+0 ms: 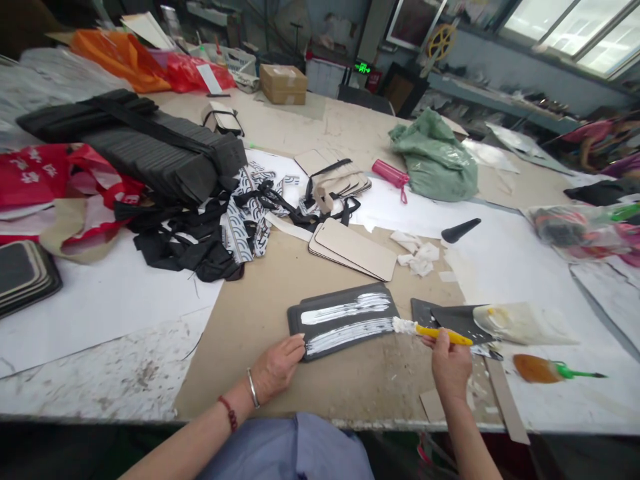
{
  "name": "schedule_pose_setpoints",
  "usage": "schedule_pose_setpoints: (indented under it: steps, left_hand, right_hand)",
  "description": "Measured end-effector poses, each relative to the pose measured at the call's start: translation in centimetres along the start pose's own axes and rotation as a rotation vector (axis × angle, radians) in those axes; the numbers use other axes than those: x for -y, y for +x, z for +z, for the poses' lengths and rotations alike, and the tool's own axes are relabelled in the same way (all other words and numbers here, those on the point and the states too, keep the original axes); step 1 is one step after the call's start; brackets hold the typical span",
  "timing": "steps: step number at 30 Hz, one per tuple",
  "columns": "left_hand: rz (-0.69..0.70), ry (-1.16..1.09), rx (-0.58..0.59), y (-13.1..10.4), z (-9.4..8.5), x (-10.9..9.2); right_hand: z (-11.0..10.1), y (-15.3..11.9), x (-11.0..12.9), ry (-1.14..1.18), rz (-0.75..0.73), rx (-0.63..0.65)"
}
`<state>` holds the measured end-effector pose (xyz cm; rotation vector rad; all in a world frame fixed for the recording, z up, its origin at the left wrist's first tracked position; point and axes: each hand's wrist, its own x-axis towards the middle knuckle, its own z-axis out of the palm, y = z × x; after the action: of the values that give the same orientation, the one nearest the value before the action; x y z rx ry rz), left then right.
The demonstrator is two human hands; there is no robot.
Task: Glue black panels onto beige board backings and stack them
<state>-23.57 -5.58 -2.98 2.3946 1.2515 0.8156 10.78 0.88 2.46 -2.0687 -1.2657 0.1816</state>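
Note:
A black rectangular piece lies on brown board, with two broad white streaks of paste along its length. My left hand pinches its lower left corner between closed fingers. In my right hand is a yellow-handled brush, its white-coated bristles touching the right end of the lower streak. Just right of the piece lies a dark flat sheet, partly under a container of whitish paste. Beige boards are stacked behind the black piece.
Black straps and patterned cloth lie behind at left, near a long stack of black pieces. A glue bottle lies at right. Farther back are a green bag, pink cylinder and carton. A person is at far right.

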Motion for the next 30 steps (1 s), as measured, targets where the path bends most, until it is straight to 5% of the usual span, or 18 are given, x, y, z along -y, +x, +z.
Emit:
schedule_pose_setpoints:
  steps: [4, 7, 11, 14, 20, 30]
  left_hand:
    - [-0.077, -0.023, -0.060, -0.1, -0.2, -1.0]
    - [-0.340, -0.085, -0.169, -0.1, -0.2, -2.0]
    - [-0.850, -0.325, -0.211, 0.1, 0.5, -2.9]
    - [-1.017, -0.490, -0.204, 0.1, 1.2, -2.9]
    - [-0.880, -0.374, -0.214, -0.1, 2.5, -3.2]
    - [-0.762, -0.093, -0.176, 1.1, 2.7, -2.8]
  right_hand:
    - [-1.9, -0.1, 1.6, 0.052, 0.016, -0.003]
    - [-2.1, -2.0, 4.3, 0.130, -0.008, 0.059]
    - [0.1, -4.7, 6.5, 0.351, 0.066, 0.227]
    - [2.9, -6.2, 6.6, 0.587, 0.256, 0.312]
    - [5.8, -8.1, 5.6, 0.798, 0.544, 0.346]
    - [5.4, -8.8, 5.4, 0.837, 0.568, 0.360]
